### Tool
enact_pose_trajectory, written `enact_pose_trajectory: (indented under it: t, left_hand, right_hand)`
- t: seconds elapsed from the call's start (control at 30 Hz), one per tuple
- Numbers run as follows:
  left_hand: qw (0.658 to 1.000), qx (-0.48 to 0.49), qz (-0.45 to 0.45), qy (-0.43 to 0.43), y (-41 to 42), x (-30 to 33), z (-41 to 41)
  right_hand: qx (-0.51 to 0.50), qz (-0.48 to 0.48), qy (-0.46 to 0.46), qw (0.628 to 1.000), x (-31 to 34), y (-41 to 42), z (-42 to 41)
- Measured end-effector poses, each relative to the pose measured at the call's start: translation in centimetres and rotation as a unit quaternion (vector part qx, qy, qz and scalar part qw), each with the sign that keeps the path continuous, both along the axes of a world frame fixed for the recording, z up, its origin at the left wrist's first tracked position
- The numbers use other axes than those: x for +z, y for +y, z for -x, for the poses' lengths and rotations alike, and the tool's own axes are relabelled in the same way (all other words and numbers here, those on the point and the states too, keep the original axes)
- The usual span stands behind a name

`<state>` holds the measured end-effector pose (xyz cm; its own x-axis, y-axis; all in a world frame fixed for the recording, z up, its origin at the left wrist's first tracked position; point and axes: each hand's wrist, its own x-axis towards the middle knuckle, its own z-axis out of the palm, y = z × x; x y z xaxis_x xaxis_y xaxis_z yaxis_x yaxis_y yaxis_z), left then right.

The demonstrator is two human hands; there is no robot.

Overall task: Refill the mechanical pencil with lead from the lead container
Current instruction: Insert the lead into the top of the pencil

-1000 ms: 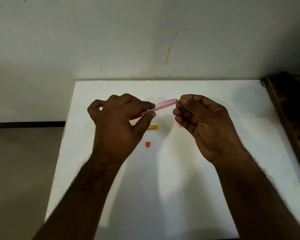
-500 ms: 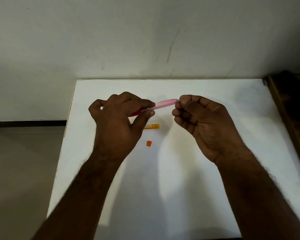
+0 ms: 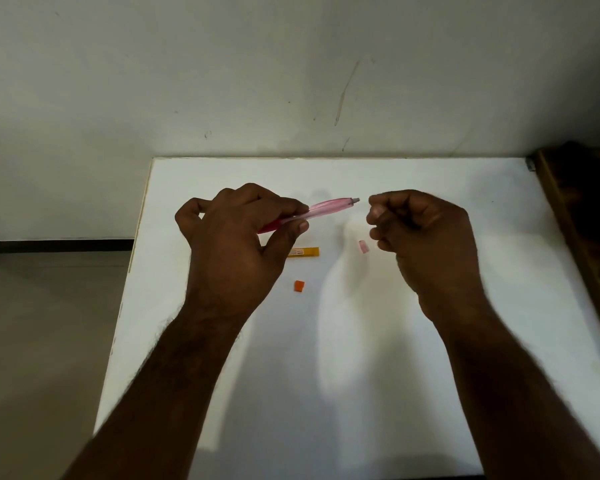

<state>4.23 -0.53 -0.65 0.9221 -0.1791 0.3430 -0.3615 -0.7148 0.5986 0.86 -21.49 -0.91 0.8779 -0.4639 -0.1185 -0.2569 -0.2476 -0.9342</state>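
While the left hand [image 3: 236, 244] grips the pink pencil [image 3: 326, 207], its open end just beside the curled, seemingly empty right hand [image 3: 420, 237], lead from the yellow container [image 3: 303, 252] below the grip seems needed next.

I'm in a plain indoor room, perhaps at home: my white worktop [image 3: 326, 393] is pushed against a scuffed, bare wall [image 3: 291, 81], tiled floor [image 3: 49, 323] alongside and dark wooden furniture [image 3: 582, 209] beside it.

pink translucent pencil [image 3: 326, 207], yellow lead container [image 3: 305, 252], orange cap [image 3: 299, 286], pale pink cap [image 3: 363, 246], white table [image 3: 361, 375]
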Motion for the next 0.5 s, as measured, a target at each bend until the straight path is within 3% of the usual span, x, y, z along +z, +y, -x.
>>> enact_pose_trajectory:
  t: [0.07,0.13,0.33,0.4,0.5]
  left_hand:
    - [1.0,-0.001,0.001,-0.001,0.0,-0.1,0.0]
    - [1.0,-0.005,0.0,-0.001,0.0,-0.1,0.0]
    - [1.0,-0.006,0.001,0.005,-0.1,-0.2,0.1]
    - [1.0,-0.007,0.0,0.007,-0.1,-0.2,0.1]
    - [1.0,-0.005,0.0,0.011,-0.1,-0.2,0.1]
  right_hand:
    - [0.034,0.175,0.059,0.982,-0.9,0.4,0.3]
    - [0.075,0.272,0.104,0.954,-1.5,1.1,0.7]
    - [0.102,0.357,0.121,0.92,-1.8,2.0,0.6]
    - [0.084,0.303,0.106,0.943,-1.5,1.9,0.5]
    - [-0.005,0.009,0.043,0.999,-0.6,1.4,0.1]
